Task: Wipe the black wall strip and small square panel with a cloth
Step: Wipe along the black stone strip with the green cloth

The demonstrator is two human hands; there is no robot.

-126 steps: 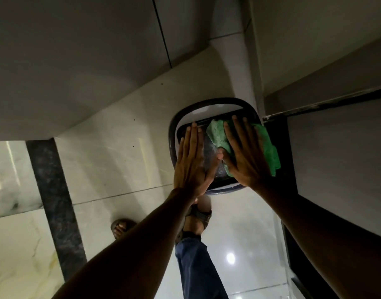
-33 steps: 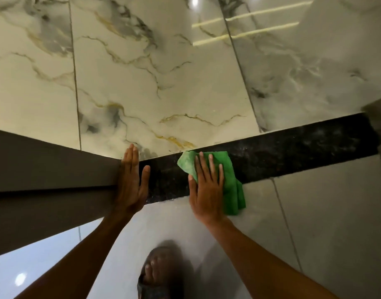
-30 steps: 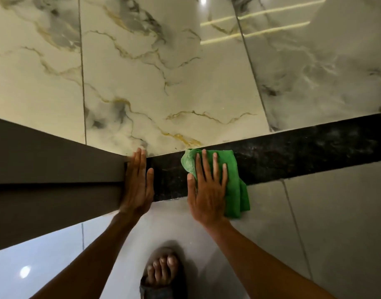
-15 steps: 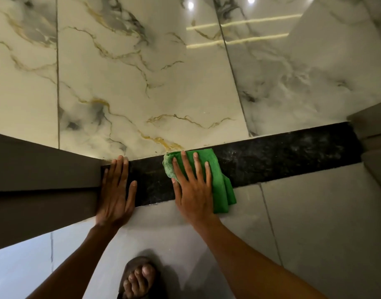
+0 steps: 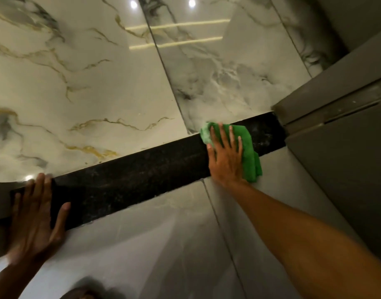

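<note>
Right hand [image 5: 226, 156] flat, pressing green cloth [image 5: 248, 145] on black strip [image 5: 142, 180]; left hand [image 5: 34, 219] flat, empty, at strip's left end.

L hand [image 5: 34, 221] flat, fingers spread, R hand [image 5: 226, 160] flat, arm extended

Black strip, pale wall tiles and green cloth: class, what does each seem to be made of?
Black strip: probably polished granite; dark with fine pale speckles.
Wall tiles: glossy marble-look tile or stone; veins, joints, mirrored lights.
Cloth: soft fabric, perhaps microfibre; it bunches under the right hand.
</note>
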